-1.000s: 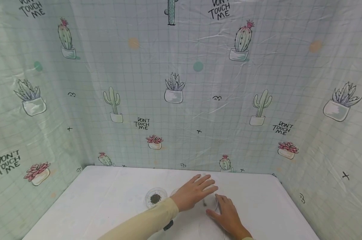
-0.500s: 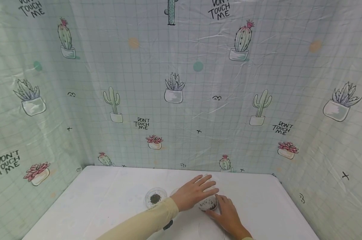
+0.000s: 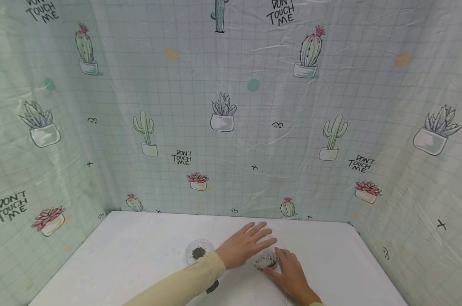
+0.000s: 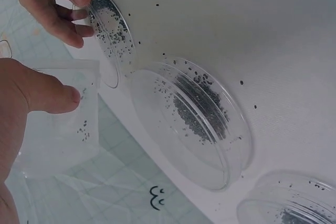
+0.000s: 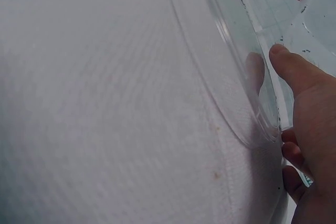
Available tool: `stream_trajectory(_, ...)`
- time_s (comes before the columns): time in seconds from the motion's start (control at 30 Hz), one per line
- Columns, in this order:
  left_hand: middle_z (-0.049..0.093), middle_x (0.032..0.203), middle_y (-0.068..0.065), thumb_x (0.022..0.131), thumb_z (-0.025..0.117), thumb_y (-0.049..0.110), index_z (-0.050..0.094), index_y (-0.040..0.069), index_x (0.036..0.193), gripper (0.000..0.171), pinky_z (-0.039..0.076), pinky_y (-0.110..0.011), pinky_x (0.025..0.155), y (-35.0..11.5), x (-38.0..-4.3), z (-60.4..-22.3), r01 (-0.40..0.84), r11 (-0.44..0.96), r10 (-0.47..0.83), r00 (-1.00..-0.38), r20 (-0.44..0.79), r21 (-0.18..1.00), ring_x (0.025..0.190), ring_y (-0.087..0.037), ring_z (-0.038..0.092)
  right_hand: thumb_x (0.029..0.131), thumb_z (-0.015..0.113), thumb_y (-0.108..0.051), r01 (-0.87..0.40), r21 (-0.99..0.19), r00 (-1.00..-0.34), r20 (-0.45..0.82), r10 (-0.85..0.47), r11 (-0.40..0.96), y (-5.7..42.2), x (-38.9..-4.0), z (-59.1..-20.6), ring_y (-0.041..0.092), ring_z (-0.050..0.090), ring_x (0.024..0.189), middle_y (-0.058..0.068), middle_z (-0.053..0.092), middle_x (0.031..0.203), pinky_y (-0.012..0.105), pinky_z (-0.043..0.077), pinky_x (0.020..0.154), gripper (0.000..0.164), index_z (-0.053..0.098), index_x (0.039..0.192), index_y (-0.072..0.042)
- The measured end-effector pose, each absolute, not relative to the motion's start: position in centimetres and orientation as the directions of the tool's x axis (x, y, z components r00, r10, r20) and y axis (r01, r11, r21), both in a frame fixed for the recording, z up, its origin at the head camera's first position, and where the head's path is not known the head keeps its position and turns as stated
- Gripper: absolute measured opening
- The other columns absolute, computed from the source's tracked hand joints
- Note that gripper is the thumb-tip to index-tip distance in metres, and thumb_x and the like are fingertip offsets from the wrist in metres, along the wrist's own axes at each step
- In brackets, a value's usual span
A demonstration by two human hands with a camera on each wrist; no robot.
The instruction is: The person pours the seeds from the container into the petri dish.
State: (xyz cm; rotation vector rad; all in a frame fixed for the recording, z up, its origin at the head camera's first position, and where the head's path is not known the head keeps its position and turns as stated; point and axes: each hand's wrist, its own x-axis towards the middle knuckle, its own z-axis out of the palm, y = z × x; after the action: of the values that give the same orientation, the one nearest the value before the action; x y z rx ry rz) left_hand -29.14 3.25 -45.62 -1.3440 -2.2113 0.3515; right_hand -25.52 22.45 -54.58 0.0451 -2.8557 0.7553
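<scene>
My left hand (image 3: 244, 244) holds a clear plastic container (image 4: 58, 148), its thumb pressed on the wall. A few dark grains cling inside that container, which is tilted near the dish at my right hand; in the head view the hand hides it. My right hand (image 3: 290, 272) grips the edge of a clear petri dish (image 3: 265, 258) on the table, thumb and fingers at its rim. Dark grains lie scattered across this dish, thicker along one side. The right wrist view shows the thumb (image 5: 296, 69) beside the rim, with the container close by.
Another petri dish (image 4: 191, 124) with a heap of dark grains stands beside the held one. A further dish (image 3: 198, 243) with grains is at the left. Several loose grains dot the white table (image 3: 139, 250). Patterned cloth (image 3: 231, 178) rises behind the table.
A second ago only a small dark cluster showed by the right hand's dish; half a second ago dark grains spread across it, and they lie there now. The left hand has shifted slightly left.
</scene>
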Motion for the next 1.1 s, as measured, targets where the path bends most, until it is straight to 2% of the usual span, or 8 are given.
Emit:
stream_trajectory(0.27,0.034,0.145,0.000,0.068,0.078,0.016,0.025,0.025,0.144,0.093,0.030,-0.040,0.112,2.6,-29.2,-45.7,0.751,0.507,0.856,-0.380,0.352,-0.422,0.139,-0.024,0.024,0.070,0.063,-0.063,-0.088,-0.457,-0.982,0.188,0.000,0.885,22.5,-25.5,-54.5,0.031,0.047,0.117,0.012,0.051,0.127,0.055,0.039,0.098,0.085,0.047,0.130,-0.005)
stream_trajectory(0.5,0.033,0.146,0.001,0.071,0.074,0.011,0.021,0.026,0.145,0.092,0.028,-0.041,0.112,2.2,-29.3,-45.8,0.753,0.561,0.816,-0.433,0.382,-0.345,0.140,-0.022,0.021,0.069,0.062,-0.065,-0.082,-0.461,-0.983,0.185,0.005,0.883,22.4,-25.5,-54.6,0.032,0.046,0.118,0.012,0.051,0.128,0.055,0.039,0.098,0.087,0.047,0.130,-0.005)
stream_trajectory(0.83,0.037,0.143,-0.001,0.073,0.074,0.019,0.024,0.025,0.144,0.087,0.034,-0.040,0.109,2.1,-28.7,-45.8,0.708,0.618,0.775,-0.478,0.413,-0.341,0.137,-0.025,0.029,0.069,0.063,-0.065,-0.069,-0.457,-0.985,0.174,0.013,0.887,22.4,-25.5,-54.6,0.034,0.045,0.120,0.013,0.050,0.129,0.055,0.039,0.099,0.086,0.047,0.131,-0.006)
stream_trajectory(1.1,0.037,0.142,0.000,0.076,0.071,0.019,0.024,0.025,0.144,0.083,0.035,-0.039,0.109,1.9,-28.6,-46.2,0.686,0.650,0.747,-0.500,0.438,-0.325,0.137,-0.024,0.029,0.068,0.063,-0.065,-0.068,-0.452,-0.983,0.181,0.016,0.890,22.4,-25.5,-54.6,0.034,0.045,0.120,0.014,0.049,0.130,0.055,0.039,0.099,0.087,0.047,0.131,-0.006)
